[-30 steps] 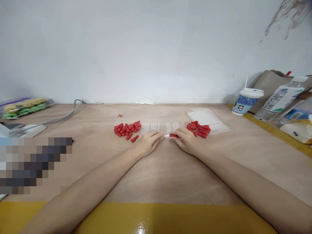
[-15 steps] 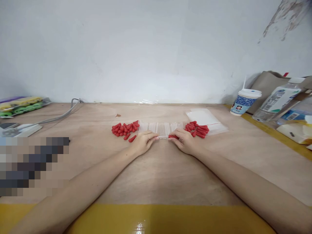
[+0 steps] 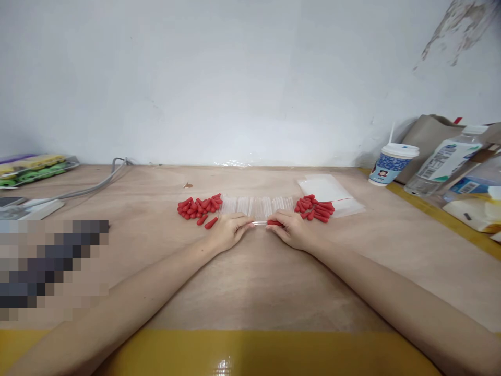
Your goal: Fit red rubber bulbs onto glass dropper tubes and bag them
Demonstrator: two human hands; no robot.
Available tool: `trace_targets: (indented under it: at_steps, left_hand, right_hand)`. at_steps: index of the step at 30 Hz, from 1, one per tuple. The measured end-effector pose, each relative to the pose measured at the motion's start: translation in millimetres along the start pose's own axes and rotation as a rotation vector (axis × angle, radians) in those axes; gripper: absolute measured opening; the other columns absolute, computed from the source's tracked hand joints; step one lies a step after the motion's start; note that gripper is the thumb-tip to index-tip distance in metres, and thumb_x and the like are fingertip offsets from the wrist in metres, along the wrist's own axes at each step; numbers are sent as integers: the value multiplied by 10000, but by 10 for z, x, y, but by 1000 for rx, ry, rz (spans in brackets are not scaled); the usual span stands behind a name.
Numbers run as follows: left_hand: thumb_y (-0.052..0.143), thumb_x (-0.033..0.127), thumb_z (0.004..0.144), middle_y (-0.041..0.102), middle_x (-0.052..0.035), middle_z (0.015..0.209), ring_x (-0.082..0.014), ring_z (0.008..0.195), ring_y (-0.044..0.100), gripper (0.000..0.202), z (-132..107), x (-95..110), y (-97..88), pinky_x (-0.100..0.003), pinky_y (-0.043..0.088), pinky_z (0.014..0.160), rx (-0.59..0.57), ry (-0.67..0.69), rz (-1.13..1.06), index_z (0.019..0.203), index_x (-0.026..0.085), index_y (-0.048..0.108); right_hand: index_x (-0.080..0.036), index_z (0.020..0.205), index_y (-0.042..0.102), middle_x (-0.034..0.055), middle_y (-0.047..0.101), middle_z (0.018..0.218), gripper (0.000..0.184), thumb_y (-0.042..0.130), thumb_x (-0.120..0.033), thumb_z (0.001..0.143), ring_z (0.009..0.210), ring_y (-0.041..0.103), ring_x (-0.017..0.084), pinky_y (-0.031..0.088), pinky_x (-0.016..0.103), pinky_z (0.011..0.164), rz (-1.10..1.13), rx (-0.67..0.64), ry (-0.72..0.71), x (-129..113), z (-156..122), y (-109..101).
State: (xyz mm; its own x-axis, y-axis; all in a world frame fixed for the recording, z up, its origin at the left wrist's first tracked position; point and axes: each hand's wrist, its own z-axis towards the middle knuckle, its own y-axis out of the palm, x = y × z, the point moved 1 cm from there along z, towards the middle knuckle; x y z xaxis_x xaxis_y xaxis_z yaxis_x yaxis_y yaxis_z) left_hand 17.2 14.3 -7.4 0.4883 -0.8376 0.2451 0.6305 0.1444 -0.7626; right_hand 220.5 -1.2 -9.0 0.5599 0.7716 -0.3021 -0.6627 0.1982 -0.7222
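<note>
Fingers: L hand pinching clear tube, R hand gripping red bulb
Tube: btwn hands; prob. light, stiff, slick, hold nr end
Bulb: prob. soft, rubbery; pinch body

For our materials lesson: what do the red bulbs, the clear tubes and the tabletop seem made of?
Red bulbs: probably rubber or soft plastic, low sheen, with even colour and rounded forms.
Clear tubes: glossy plastic or glass, see-through with bright streaks; which, I cannot tell.
Tabletop: apparently wood, dull, with faint grain.

Single head view; forward and down across the nearby table; wall beyond
</note>
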Motion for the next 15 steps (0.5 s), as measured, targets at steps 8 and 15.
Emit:
trace_targets:
  at_steps: [8,15]
  left_hand:
    - [446,269,884,656,-45,789,-123,664,590,234,14,3,-4,-230,462,611,-28,9,-5,925,161,650]
    - [478,282,871,663,-45,790,-134,696,580,215,46,3,-21,-262,460,667,92,-9,-31,916,158,646]
  right_hand:
    - [-154,783,589,47,583,714,147,501,-256,843,652,537,140,443,262,600,1,-10,-15,3,8,8]
    - [-188,915,614,46,648,805,155,576,-277,795,760,597,156,468,302,709,281,131,177,0,121,-44]
